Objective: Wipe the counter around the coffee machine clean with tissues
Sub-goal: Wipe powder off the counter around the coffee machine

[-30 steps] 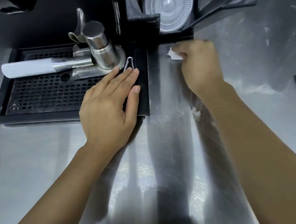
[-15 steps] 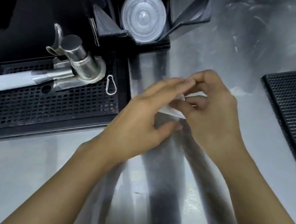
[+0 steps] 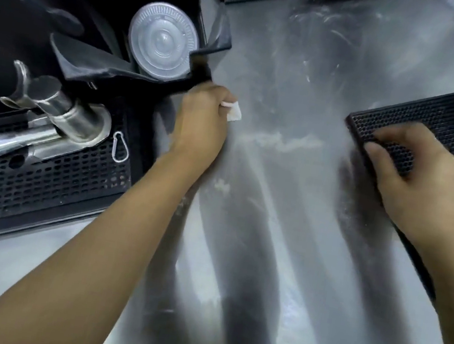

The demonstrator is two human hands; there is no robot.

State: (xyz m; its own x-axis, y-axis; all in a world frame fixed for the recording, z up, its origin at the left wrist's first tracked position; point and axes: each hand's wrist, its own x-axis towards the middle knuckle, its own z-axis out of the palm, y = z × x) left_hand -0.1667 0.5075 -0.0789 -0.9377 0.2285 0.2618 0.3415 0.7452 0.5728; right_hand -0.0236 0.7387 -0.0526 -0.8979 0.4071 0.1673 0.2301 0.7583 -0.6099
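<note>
Tissue (image 3: pixel 233 112) passed from right hand (image 3: pixel 415 178) to left hand (image 3: pixel 200 126), scrap now poking out past left fingertips, left hand gone from drip tray (image 3: pixel 39 186) to counter strip beside it, right hand moved away, fingers now curled onto black mat (image 3: pixel 406 123) corner.
</note>
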